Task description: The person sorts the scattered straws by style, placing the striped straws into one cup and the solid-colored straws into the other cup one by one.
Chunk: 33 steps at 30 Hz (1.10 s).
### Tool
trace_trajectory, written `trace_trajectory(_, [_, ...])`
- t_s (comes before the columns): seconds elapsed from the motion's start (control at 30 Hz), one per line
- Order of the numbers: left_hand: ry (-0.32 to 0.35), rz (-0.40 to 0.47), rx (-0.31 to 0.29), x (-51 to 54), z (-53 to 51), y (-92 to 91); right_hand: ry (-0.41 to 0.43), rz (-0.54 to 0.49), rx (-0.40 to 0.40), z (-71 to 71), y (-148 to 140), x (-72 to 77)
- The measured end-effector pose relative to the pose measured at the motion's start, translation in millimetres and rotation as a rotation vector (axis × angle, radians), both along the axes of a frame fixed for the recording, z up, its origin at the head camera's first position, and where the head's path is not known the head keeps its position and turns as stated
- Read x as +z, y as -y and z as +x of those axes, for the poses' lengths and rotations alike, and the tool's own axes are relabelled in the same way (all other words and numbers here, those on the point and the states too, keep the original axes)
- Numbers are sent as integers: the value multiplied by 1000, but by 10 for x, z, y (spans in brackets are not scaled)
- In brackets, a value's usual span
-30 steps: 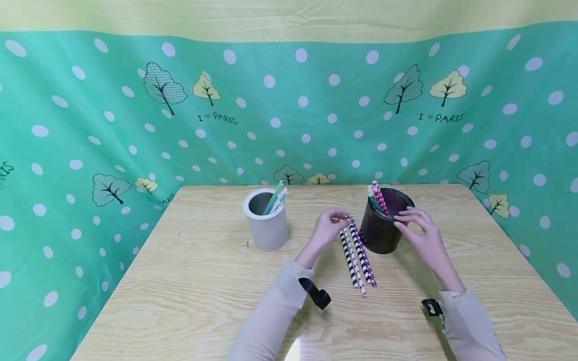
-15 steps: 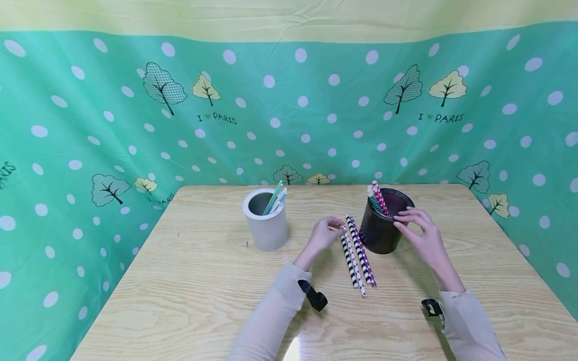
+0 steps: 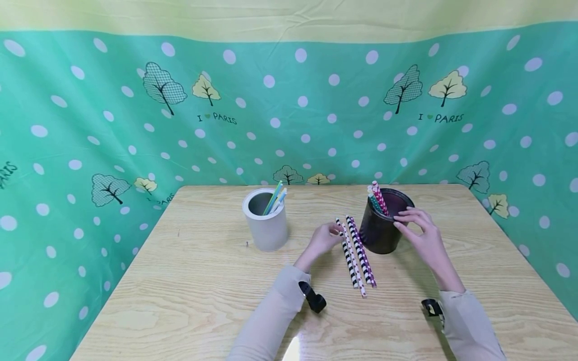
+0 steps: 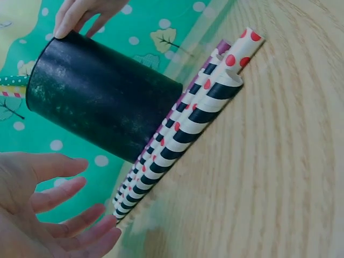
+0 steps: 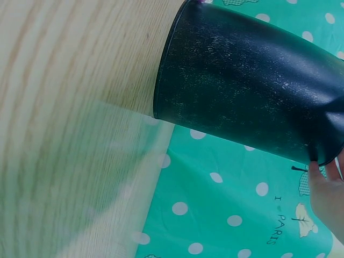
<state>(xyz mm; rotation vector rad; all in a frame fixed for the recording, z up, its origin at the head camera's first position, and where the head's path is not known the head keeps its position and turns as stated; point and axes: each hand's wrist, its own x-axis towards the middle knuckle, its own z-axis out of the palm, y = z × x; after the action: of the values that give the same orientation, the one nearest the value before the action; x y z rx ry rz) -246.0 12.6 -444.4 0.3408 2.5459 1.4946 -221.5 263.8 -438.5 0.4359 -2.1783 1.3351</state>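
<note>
Several paper straws lie side by side on the table: a black-and-white striped straw [image 4: 185, 131] nearest my left hand, a white straw with red dots [image 4: 250, 45], another striped one and a purple straw [image 4: 223, 47]. My left hand [image 3: 326, 238] is by their far ends, thumb and fingers parted and holding nothing; whether a fingertip touches a straw I cannot tell. A black cup [image 3: 379, 235] stands upright just right of the straws. With thumb and fingers, my right hand [image 3: 422, 230] pinches its rim. Dotted straws [image 3: 379, 199] lean inside it.
Left of my left hand stands a white cup [image 3: 267, 230] with several plain coloured straws [image 3: 275, 199] in it. A dotted green curtain [image 3: 289, 150] hangs behind the wooden table [image 3: 180, 291].
My left hand has drawn left and slightly nearer, away from the straws' far ends, baring the left striped straw's tip. My right hand keeps its place on the black cup.
</note>
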Motion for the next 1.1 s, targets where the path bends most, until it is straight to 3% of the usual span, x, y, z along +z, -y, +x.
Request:
trace_trajectory(0.2, [37,-41,-17,-80,-18,-5,22,30,-31,113,112,167])
trace_trajectory(0.3, [34,-61,-31,-119,-49,-3,25,34,-38,119,118,180])
trace_trajectory(0.33, [0,-54,-46,-229,-114,-1,27,36,-41,121,121,187])
trace_trajectory(0.37, [-4,-62,-51,-236,-121,-1,29,42,-46,124,124,194])
trace_trajectory(0.53, [-3,-88,-69,-222,-104,-17,24,31,-35,119,121,185])
trace_trajectory(0.57, [29,-108,-61,-113,-37,-24,25,30,-33,120,122,185])
trace_trajectory(0.6, [27,-112,-62,-107,-26,-30,25,25,-31,118,120,179])
trace_trajectory(0.87, [-50,-187,-82,-96,3,-61,36,22,-34,125,121,184])
trace_trajectory(1.0, [-48,-196,-82,-110,-5,-71,45,42,-45,130,124,199])
trace_trajectory(1.07, [-46,-202,-81,-114,-8,-75,61,70,-58,186,179,301])
trace_trajectory(1.1, [-46,-207,-80,-118,-11,-79,43,82,-62,113,118,194])
